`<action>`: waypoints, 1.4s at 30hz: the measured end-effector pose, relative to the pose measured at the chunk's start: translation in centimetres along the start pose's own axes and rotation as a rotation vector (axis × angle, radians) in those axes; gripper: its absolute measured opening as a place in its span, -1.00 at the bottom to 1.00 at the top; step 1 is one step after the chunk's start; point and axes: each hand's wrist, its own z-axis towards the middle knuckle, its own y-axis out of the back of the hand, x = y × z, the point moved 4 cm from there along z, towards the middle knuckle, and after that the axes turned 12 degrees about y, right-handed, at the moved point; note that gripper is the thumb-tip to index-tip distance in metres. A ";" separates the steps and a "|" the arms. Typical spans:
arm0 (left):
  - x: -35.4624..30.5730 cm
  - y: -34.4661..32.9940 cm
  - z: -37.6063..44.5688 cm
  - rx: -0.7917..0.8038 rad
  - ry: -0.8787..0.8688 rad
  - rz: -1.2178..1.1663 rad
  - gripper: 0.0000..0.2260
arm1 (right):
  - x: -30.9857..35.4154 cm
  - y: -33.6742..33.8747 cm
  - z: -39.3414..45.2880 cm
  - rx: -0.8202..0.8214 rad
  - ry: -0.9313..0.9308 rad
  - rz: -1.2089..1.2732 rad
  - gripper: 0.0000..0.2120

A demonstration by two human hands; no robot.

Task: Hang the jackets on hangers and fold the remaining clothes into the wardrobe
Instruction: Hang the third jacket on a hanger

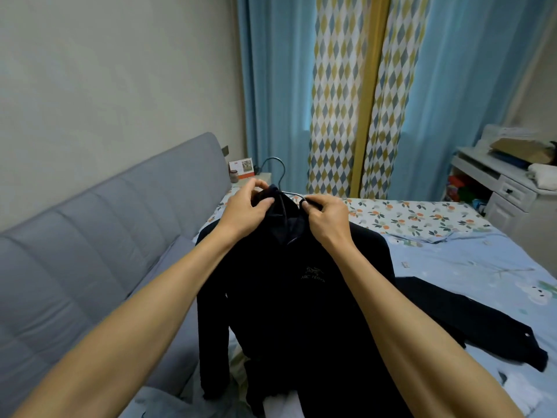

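Black zip jacket is held up at frame centre over the bed, collar pinched closed by the left hand and right hand around a wire hanger. Collar should be settled evenly on both hanger shoulders before release. Long axis runs vertically; hook points up, hem down.

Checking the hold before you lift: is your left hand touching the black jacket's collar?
Touching. The head view shows the left hand pinching the black jacket collar.
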 end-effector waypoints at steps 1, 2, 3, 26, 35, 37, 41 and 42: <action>-0.5 1.0 0.6 -0.032 -0.015 0.029 -0.85 | 0.9 -0.4 1.0 0.002 0.025 -0.003 -0.85; -1.4 2.4 1.5 -0.059 -0.031 0.049 -0.82 | 2.1 -0.7 2.5 0.004 0.056 -0.001 -0.86; -2.2 3.5 2.0 -0.087 -0.049 0.067 -0.80 | 3.1 -1.0 3.5 0.002 0.082 0.000 -0.86; -3.2 13.6 -23.3 -0.862 0.294 0.541 -0.75 | 17.5 -8.3 -6.4 0.632 0.511 0.533 -0.70; -3.3 15.3 -39.1 -1.247 0.488 0.373 -0.77 | 21.2 -9.2 -16.2 0.822 0.573 0.586 -0.73; -2.7 15.5 -42.7 -1.257 0.553 0.369 -0.76 | 21.5 -10.2 -18.9 0.937 0.631 0.611 -0.69; -1.7 14.8 -48.4 -1.226 0.652 0.351 -0.75 | 22.8 -10.6 -23.7 1.114 0.727 0.753 -0.61; -1.5 14.6 -49.7 -1.238 0.682 0.353 -0.75 | 23.2 -10.5 -24.5 1.138 0.723 0.785 -0.58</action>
